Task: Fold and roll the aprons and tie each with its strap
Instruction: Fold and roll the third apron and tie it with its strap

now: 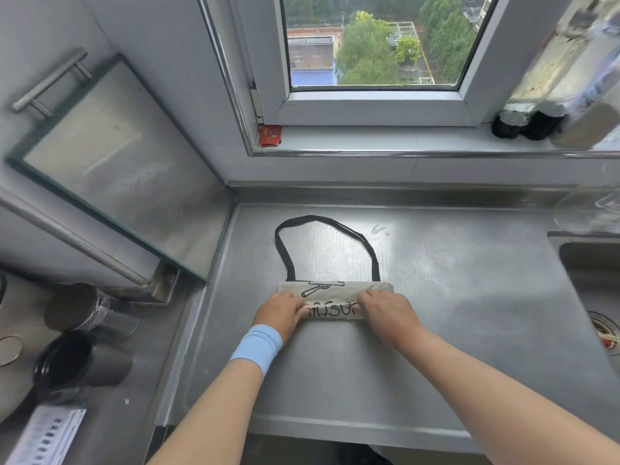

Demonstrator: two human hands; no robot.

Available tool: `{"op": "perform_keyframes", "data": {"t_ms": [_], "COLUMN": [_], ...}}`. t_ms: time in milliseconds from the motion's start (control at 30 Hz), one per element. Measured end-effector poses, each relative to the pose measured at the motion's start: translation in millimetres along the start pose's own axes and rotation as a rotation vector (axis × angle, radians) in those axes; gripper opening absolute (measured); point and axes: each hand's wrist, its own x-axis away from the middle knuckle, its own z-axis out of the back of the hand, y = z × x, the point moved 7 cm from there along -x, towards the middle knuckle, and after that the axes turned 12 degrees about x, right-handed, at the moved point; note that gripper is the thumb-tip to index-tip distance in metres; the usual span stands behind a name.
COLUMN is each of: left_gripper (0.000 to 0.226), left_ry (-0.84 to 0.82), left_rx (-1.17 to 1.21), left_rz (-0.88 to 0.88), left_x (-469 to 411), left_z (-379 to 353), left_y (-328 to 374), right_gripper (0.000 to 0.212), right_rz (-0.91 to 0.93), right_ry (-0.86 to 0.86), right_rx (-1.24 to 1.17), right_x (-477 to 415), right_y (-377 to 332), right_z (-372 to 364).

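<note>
While our left hand point(281, 312) and right hand point(380, 308) both grip the cream apron point(332, 298) mid-counter, we're rolling; next we probably roll toward the black strap loop point(322, 220), then tie it.

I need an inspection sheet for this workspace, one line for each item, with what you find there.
Surface: steel counter with a dimpled patch.
Job's things: apron partly rolled; its black strap lies in a loop beyond it.
Clutter: metal cups at left.
Hands: left hand and right hand both grip the roll.
Cables: nothing seen.
Surroundings: window, sink at right, bottles on the sill.
</note>
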Motion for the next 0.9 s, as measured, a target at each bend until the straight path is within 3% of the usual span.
{"op": "perform_keyframes", "data": {"t_ms": [133,200,300,367,467,667,733,900], "left_gripper": [0.017,0.015,0.020,0.012,0.021,0.024,0.019,0.030], "left_ry": [0.057,0.083,0.106,0.042,0.023,0.065,0.098,-0.003], "left_rx": [0.054,-0.041,-0.239,-0.290,-0.284,-0.252,-0.206,-0.066], "left_rz": [0.077,0.081,-0.091,-0.200,-0.136,-0.125,-0.165,-0.174], "left_x": [-11.5,-15.1,-17.1,-16.1,-15.9,-9.0,-6.3,-8.2], "left_z": [5.3,6.7,7.7,-5.2,-14.5,-6.5,-2.0,7.8], "left_y": [-1.2,4.1,31.3,44.8,38.2,13.9,8.1,-8.4], "right_gripper": [0.030,0.020,0.027,0.028,0.018,0.026,0.035,0.031], "right_rz": [-0.049,-0.012,0.053,0.083,0.108,0.061,0.098,0.135], "right_ry": [-0.032,0.020,0.120,0.171,0.218,0.072,0.009,-0.009], "right_rx": [-0.039,0.001,0.092,0.067,0.011,-0.143,-0.111,-0.033], "right_x": [-9.8,-14.2,-17.2,-16.4,-12.1,-4.5,-2.6,-8.1], "right_y": [8.8,7.7,-3.7,-14.0,-21.6,-2.9,3.6,7.0], "right_z": [-3.0,4.8,11.1,15.3,15.8,1.2,-3.2,5.5]}}
